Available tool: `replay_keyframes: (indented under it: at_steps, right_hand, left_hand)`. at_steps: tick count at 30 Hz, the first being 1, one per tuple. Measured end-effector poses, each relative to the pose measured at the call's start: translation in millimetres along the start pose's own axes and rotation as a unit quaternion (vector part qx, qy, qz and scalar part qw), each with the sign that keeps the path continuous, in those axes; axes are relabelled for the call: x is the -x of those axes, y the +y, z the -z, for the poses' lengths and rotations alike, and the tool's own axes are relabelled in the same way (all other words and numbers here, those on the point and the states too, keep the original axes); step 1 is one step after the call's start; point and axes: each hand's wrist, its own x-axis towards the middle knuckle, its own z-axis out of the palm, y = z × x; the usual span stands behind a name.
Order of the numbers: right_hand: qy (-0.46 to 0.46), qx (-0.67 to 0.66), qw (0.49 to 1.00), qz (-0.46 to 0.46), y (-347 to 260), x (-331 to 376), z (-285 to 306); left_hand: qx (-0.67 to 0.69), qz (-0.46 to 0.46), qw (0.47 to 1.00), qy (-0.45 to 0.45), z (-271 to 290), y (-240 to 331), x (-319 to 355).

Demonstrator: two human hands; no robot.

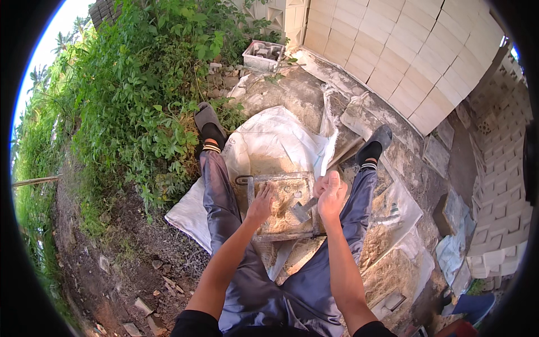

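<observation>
Between my outstretched legs sits a square metal frame, filled with tan, sand-like material. My left hand lies over its left half with fingers stretched out, resting on or just above the fill. At the frame's right side, my right hand is closed, thumb up, round a hand tool. A flat grey metal head points left over the fill; my fingers hide the handle, so its exact kind is unclear. A looped metal handle sticks out at the frame's upper left corner.
White woven sacking lies under the frame, with more loose tan material to the right. Green plants crowd the left. Stacked pale blocks form a wall at the far right. A white crate holding dark pieces stands at the back.
</observation>
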Motion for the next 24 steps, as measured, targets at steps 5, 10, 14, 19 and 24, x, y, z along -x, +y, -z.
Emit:
replay_keyframes:
  at_steps: [5, 10, 14, 19, 24]
  right_hand:
    - [-0.010, -0.005, 1.000, -0.009, 2.6, -2.1, -3.7]
    - [0.010, 0.022, 1.000, 0.014, 1.2, 3.5, -4.9]
    - [0.002, 0.020, 1.000, -0.002, -0.6, 3.3, -0.4]
    - [0.002, 0.039, 0.999, -0.007, -0.2, 1.2, -1.4]
    - [0.003, 0.026, 1.000, 0.012, 4.1, -1.7, 1.2]
  left_hand:
    - [0.098, 0.093, 0.991, 0.016, 0.8, 16.8, 13.5]
    - [-0.184, 0.080, 0.979, 0.018, -2.5, 29.9, 40.8]
    - [-0.194, 0.073, 0.978, 0.010, -3.3, 30.6, 28.9]
    - [-0.224, -0.008, 0.975, 0.011, -21.6, 29.3, -1.5]
    - [-0.128, -0.026, 0.991, 0.030, -39.1, 36.1, -2.3]
